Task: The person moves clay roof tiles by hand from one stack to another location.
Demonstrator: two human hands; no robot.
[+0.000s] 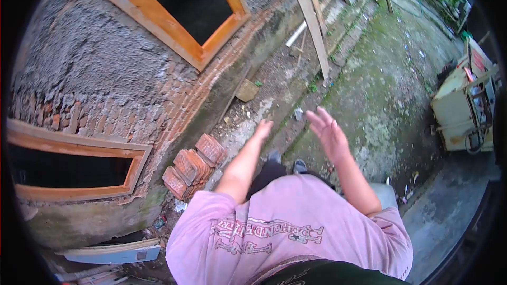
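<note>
My left hand (pixel 263 128) reaches forward over the dirt strip, seen nearly edge-on, with its fingers stretched out and nothing in it. To its right, my right hand (pixel 328 136) is raised over the mossy ground (pixel 364 95), fingers extended and slightly apart, also holding nothing. A gap separates the two hands, and neither touches any object. The nearest pile to my left arm is a stack of reddish clay roof tiles (pixel 191 166) beside the wall. A small pale stone or scrap (pixel 298 114) lies on the ground between the hands.
A rough brick wall (pixel 105 68) with orange wooden window frames (pixel 224 29) runs along the left. Long planks (pixel 312 26) lean ahead. A flat block (pixel 247 90) lies near the wall. At right stands a worn cream-coloured metal box (pixel 455 113) with things in it.
</note>
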